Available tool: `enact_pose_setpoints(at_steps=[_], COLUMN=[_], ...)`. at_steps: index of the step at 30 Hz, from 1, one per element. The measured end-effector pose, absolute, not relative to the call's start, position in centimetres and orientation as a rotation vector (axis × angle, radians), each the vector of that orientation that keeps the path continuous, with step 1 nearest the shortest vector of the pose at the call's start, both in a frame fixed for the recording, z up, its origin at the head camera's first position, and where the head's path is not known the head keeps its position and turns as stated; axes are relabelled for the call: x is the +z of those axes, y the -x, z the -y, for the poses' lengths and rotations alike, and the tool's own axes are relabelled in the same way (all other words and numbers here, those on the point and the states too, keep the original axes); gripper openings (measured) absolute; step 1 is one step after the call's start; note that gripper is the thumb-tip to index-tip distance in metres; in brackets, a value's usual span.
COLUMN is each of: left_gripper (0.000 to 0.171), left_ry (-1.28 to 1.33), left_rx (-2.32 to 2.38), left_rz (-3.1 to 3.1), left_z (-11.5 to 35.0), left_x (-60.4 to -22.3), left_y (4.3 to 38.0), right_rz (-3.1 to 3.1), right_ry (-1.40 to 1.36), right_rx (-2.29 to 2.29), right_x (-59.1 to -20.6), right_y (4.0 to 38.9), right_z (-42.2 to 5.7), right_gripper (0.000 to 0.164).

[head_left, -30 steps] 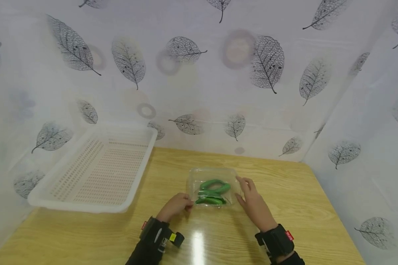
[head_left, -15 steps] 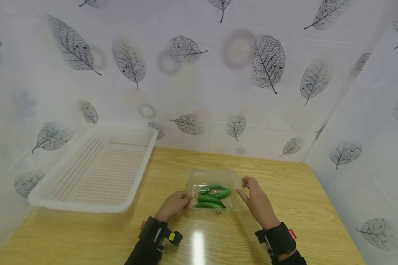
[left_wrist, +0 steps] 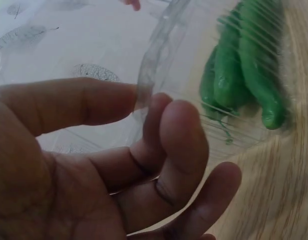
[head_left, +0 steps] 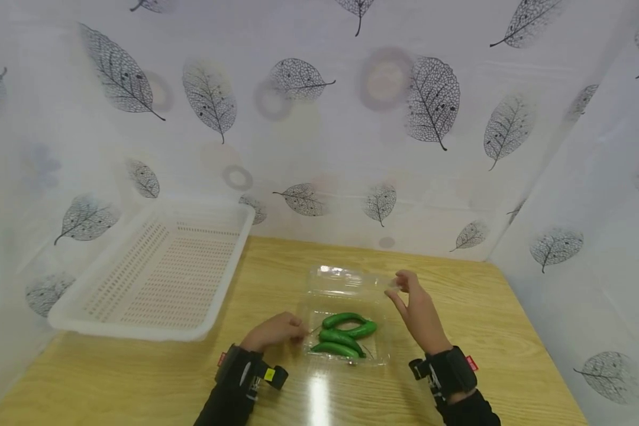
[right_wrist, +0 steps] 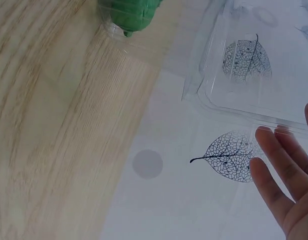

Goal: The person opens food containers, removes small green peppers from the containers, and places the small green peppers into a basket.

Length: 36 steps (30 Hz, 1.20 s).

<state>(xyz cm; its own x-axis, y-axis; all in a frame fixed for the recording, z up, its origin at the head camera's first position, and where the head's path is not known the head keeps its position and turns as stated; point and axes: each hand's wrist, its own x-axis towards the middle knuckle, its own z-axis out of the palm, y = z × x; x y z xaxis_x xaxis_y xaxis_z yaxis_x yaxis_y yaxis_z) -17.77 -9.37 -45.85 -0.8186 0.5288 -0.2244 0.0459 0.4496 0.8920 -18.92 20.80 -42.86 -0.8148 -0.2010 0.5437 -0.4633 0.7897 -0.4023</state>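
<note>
Several curved green peppers [head_left: 341,339] lie in a clear plastic box [head_left: 381,349] on the wooden table. Its clear hinged lid [head_left: 330,283] stands raised at the back. At the box's left side, my left hand [head_left: 277,331] pinches its rim; the left wrist view shows the clear edge between thumb and fingers [left_wrist: 184,135]. My right hand [head_left: 420,313] holds the lid's right edge between thumb and fingertips. In the right wrist view, the fingers [right_wrist: 286,165] meet the lid's edge, while the thumb is partly cut off by the frame.
A large white perforated plastic basket [head_left: 205,331] stands at the left of the table [head_left: 436,378]. Leaf-patterned sheeting [head_left: 319,148] closes off the back and both sides.
The lid has swung up and back, uncovering the peppers. My right hand has moved slightly right with the lid's edge; the box has come a little nearer. My left hand stays beside the box.
</note>
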Motion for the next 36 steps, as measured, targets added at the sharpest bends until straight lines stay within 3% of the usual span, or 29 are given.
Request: enact_pose_setpoints(at_steps=[5, 12, 16, 25, 36], left_gripper=[0.027, 0.031, 0.029, 0.029, 0.031], left_ry=[-0.501, -0.511, -0.516, -0.495, -0.481], left_rx=[1.352, 1.363, 1.369, 1.372, 1.376], left_rz=[-2.194, -2.162, -2.152, -2.152, -2.132], left_z=[9.5, 9.5, 9.4, 9.2, 9.2], left_x=[-45.6, -45.1, -45.0, -45.1, -45.0], left_y=[17.8, 17.6, 17.6, 17.3, 17.1], right_rz=[2.491, 2.704, 2.838, 2.907, 3.019], right_ry=[-0.524, -0.558, -0.532, -0.543, -0.525], right_rx=[0.828, 0.877, 0.872, 0.761, 0.768], right_x=[-43.3, -44.5, -45.1, -45.8, -46.2], right_y=[19.7, 20.0, 20.1, 20.4, 21.1], right_z=[-21.3, -21.5, -21.4, -21.5, -21.4], right_gripper=[0.041, 0.069, 0.075, 0.044, 0.041])
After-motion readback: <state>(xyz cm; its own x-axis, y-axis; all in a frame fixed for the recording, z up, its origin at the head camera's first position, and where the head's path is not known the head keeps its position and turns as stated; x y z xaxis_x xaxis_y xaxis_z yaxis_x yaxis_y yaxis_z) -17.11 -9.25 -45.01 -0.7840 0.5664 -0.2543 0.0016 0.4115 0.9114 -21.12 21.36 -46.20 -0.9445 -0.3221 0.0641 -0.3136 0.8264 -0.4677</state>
